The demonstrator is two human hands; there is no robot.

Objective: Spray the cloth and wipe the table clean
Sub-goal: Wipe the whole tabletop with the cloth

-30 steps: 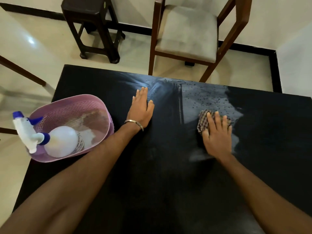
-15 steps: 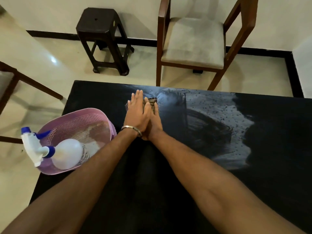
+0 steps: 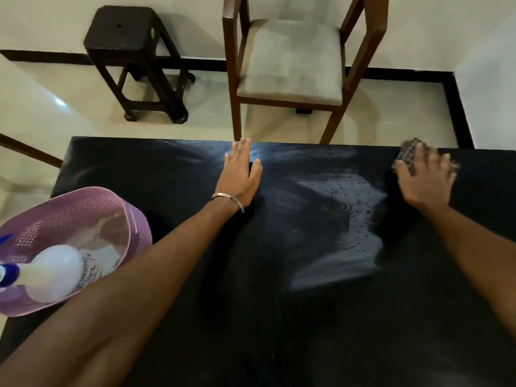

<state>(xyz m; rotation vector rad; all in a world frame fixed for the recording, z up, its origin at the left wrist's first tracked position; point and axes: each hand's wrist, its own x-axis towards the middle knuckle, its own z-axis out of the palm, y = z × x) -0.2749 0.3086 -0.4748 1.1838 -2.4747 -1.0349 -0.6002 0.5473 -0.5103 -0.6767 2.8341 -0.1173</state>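
Black table (image 3: 195,275), streaked pale grey with dark speckles on the right. Brown-and-white checked cloth (image 3: 408,155) at the far right. Near left, a lilac mesh basket (image 3: 83,208) holds a white spray bottle (image 3: 55,272) with blue trim.

The right hand (image 3: 425,181) has swept the cloth (image 3: 408,156) from beside the left hand (image 3: 240,174) to the table's far right.
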